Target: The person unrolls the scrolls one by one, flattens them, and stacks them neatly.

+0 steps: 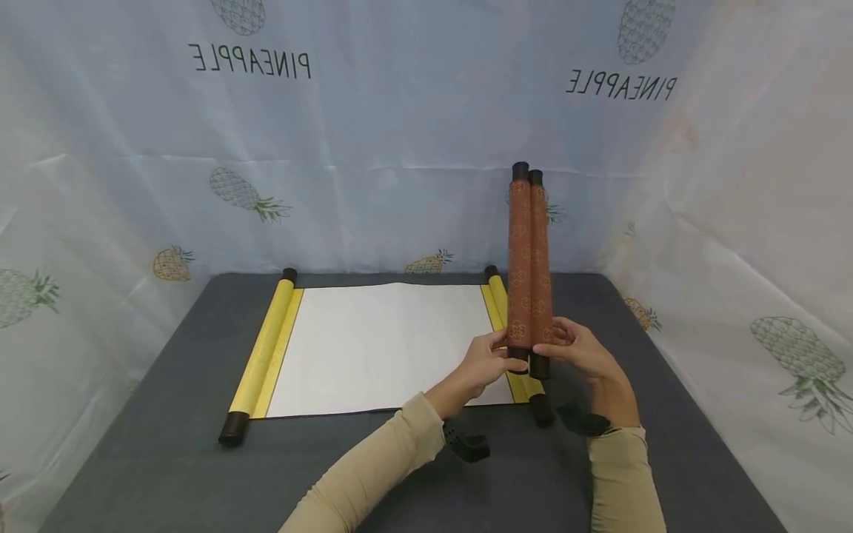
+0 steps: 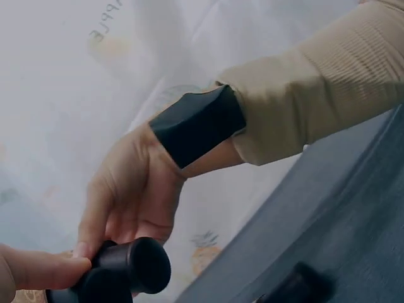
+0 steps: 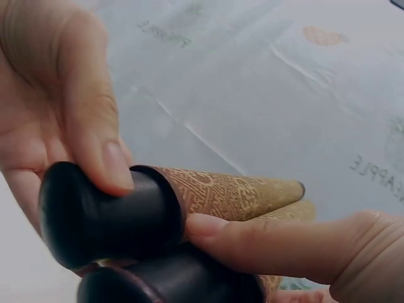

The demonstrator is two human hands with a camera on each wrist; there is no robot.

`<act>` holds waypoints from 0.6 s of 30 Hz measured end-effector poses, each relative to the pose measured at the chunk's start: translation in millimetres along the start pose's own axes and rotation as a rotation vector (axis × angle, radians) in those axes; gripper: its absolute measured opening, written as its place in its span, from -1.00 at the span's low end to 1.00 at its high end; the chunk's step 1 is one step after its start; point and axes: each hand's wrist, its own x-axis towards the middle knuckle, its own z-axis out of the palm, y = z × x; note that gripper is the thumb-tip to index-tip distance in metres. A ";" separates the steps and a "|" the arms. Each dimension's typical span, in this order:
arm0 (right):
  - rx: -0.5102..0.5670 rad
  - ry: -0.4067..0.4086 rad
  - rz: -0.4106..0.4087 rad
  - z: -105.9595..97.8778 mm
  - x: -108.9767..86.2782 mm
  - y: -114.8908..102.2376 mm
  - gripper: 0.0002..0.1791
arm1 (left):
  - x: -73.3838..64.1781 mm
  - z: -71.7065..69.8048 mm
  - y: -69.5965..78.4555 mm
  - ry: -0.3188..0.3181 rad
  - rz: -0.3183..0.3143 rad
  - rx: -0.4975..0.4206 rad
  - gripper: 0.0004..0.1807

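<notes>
Both hands hold a brown patterned scroll (image 1: 520,259) upright by its lower end, its two rollers side by side. My left hand (image 1: 483,366) grips the left roller, with the thumb pressed on the black end knob (image 3: 120,218) in the right wrist view. On the other roller, my right hand (image 1: 586,355) pinches just above its black knob. Behind the hands, a yellow-edged scroll (image 1: 393,348) lies unrolled on the dark table, white sheet facing up. The brown scroll's lower end overlaps its right roller (image 1: 496,289) in the head view.
The dark tabletop (image 1: 146,474) extends around the unrolled scroll. A pale curtain (image 1: 400,148) with pineapple prints hangs behind the table and along both sides. A black band (image 2: 199,123) sits on the right wrist.
</notes>
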 end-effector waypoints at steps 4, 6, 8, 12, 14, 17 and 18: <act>0.028 0.017 -0.084 16.2 11.1 -10.3 -0.19 | -4.1 -19.4 4.0 0.026 0.035 -0.022 -0.22; 0.049 0.021 -0.110 26.1 17.0 -16.4 -0.19 | -6.1 -30.6 6.5 0.043 0.044 -0.032 -0.20; 0.073 0.024 -0.122 37.2 22.6 -22.5 -0.18 | -8.2 -42.0 9.0 0.066 0.045 -0.040 -0.18; 0.172 0.025 -0.115 60.6 34.1 -32.9 -0.17 | -11.8 -62.2 11.4 0.131 0.049 -0.033 -0.19; 0.210 0.023 -0.107 71.1 40.1 -37.2 -0.17 | -14.1 -70.2 12.5 0.165 0.052 -0.030 -0.18; 0.242 0.023 -0.114 84.6 47.0 -44.0 -0.18 | -18.6 -79.6 14.4 0.203 0.067 -0.024 -0.17; 0.254 0.022 -0.121 88.5 48.8 -46.5 -0.18 | -20.4 -82.2 15.2 0.212 0.077 -0.019 -0.17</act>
